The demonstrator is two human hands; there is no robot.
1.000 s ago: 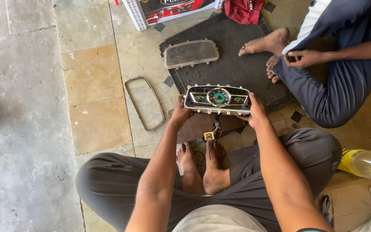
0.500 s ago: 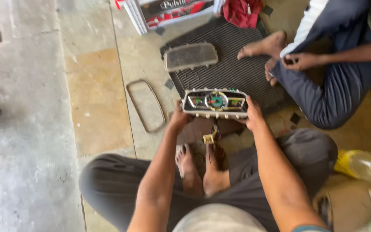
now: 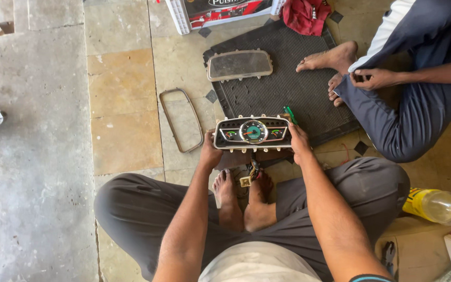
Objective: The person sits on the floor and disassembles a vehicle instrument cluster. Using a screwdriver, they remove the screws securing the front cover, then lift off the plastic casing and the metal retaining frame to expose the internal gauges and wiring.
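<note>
A red-and-white printed carton [image 3: 225, 10] lies beyond the ribbed mat [image 3: 309, 78]. Left hand [image 3: 211, 151] and right hand [image 3: 298, 142] each clasp one end of the instrument cluster [image 3: 252, 132], its gauges facing up and a wiring plug [image 3: 245, 180] dangling beneath.

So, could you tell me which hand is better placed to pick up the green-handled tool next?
Probably the right hand: it grips the instrument cluster at the end where the green-handled tool lies, just above its fingers. The left hand holds the far end.
</note>
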